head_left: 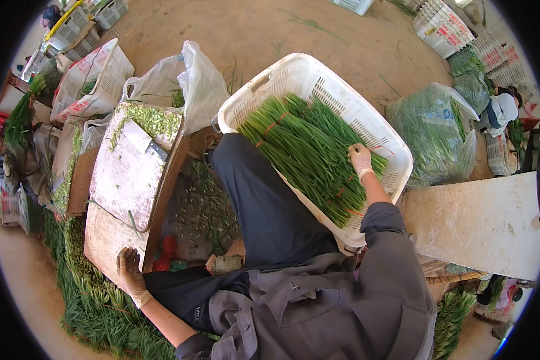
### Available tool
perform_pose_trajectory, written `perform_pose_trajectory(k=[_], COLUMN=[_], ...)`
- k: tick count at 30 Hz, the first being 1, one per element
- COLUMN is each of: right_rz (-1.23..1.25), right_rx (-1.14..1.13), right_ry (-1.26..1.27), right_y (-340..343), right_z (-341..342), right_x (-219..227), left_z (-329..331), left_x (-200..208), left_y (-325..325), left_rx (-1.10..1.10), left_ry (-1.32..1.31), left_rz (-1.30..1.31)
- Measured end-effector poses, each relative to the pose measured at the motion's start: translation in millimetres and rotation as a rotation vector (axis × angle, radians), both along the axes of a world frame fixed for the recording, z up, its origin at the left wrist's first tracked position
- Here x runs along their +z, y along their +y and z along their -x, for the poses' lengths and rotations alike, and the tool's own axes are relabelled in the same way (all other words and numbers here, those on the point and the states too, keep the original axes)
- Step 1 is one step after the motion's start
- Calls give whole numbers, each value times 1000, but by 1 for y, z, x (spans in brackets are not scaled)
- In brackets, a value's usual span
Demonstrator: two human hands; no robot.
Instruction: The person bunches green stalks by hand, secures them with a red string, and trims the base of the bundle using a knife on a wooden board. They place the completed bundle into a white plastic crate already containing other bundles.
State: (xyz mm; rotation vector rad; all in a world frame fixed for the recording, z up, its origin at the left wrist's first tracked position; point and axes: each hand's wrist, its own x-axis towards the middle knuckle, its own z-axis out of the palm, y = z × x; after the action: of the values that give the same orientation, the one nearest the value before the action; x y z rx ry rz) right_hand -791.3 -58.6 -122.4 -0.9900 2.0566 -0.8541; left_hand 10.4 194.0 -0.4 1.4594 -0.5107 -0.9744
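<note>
My right hand, in a pale thin glove, is closed at the right end of a bundle of green garlic chives. Several such bundles, tied with red bands, fill a white plastic crate in front of my knees. My left hand, gloved and dark-stained at the fingers, lies open at the near edge of a wooden board, holding nothing. Farther up, on a pale chopping board, lies a cleaver with a dark handle, beside chopped green and white trimmings.
A clear plastic bag stands beyond the chopping board. More bundles are stacked at lower left. Right of the crate are a bag of greens and a pale tabletop. Another person is at far right.
</note>
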Motion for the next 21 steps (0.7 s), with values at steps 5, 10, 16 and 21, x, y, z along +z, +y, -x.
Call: perform_pose_trajectory(k=[5,10,16,21], right_rz=[92,123,257,604], right_rx=[279,441,792,797], right_ry=[461,-85,-88,-89], right_y=[0,-11,-23,-27], right_z=[-12,-93,-178,-294], right_x=[-12,54,115,194], left_z=[15,16,29,28], left_x=[3,10,21,34], left_y=[-3,5,-8,16], left_rx=[59,135,164,234], left_ry=[20,-2,-3,75], left_rz=[-3,29,-5,82])
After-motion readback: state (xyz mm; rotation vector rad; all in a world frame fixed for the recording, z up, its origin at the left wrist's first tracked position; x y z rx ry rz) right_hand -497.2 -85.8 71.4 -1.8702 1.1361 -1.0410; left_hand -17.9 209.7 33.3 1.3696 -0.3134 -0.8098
